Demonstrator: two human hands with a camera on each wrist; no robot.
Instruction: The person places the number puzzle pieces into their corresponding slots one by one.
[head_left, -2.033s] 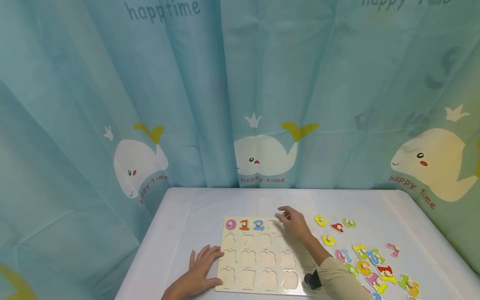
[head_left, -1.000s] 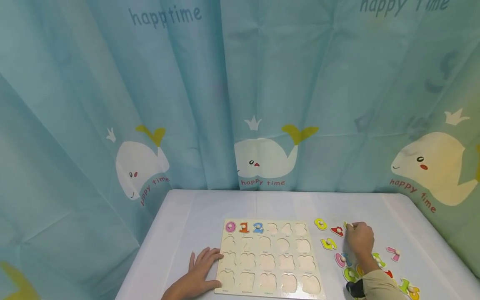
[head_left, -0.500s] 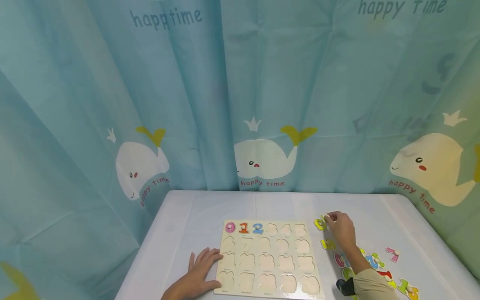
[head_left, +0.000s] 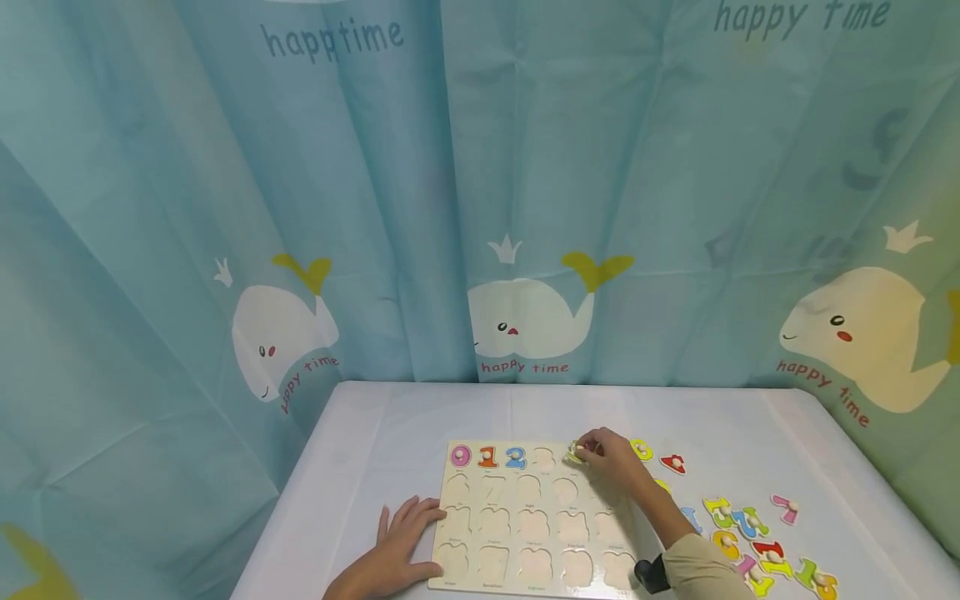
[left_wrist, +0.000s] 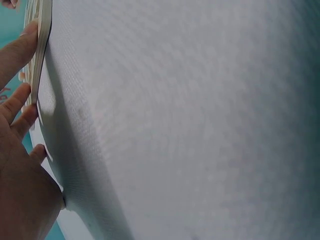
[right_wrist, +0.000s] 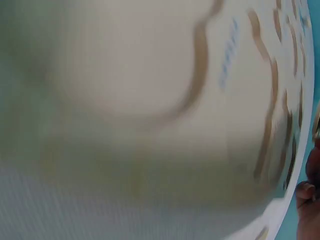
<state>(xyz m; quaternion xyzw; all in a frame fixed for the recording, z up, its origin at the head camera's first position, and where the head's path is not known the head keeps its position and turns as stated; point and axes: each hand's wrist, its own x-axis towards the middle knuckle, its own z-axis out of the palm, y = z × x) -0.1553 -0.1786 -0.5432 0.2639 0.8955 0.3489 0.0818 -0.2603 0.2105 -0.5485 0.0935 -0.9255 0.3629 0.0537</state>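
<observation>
My right hand [head_left: 615, 458] pinches a small green number piece [head_left: 574, 452] over the top row of the wooden number board [head_left: 516, 527], right of an unfilled 3-shaped recess. The pink 0 [head_left: 461, 455], orange 1 [head_left: 487, 456] and blue 2 [head_left: 516, 457] sit in the row's first recesses. My left hand [head_left: 393, 550] rests with spread fingers against the board's left edge; the left wrist view shows the fingertips [left_wrist: 31, 30] on that edge. In the right wrist view, the right hand [right_wrist: 311, 200] is only partly visible at the right edge, and the board fills much of the picture, blurred.
Loose number pieces lie right of the board on the white table [head_left: 390, 417]: a yellow one [head_left: 642, 450], a red 4 [head_left: 673, 464], a pink 7 [head_left: 785, 508] and several others nearer the front. A blue curtain [head_left: 405, 208] with whales hangs behind the table.
My right hand picked up the green piece from beside the red 4 and carried it left, past the yellow piece, to above the board. My left hand has stayed at the board's edge.
</observation>
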